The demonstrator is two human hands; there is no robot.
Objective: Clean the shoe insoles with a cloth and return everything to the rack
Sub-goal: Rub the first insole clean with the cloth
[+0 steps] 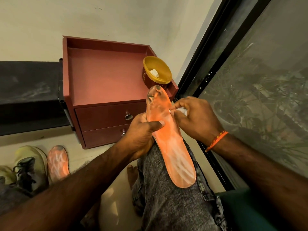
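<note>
An orange insole (pixel 171 147) with a pale skeleton-foot print and a worn grey toe lies lengthwise on my knee in grey jeans. My left hand (pixel 143 135) grips its left edge, thumb across the top. My right hand (pixel 195 119) pinches a small white cloth (pixel 182 111) against the insole's right edge near the toe. A second orange insole (pixel 57 162) lies on the floor at lower left, beside a pale green sneaker (pixel 30 165) with dark laces.
A maroon two-drawer cabinet (pixel 106 104) stands ahead against the wall; a yellow tub (pixel 157 72) holding a white scrap sits on its top right corner. A black shelf (pixel 30 94) runs to the left. A dark-framed window (pixel 250 80) fills the right side.
</note>
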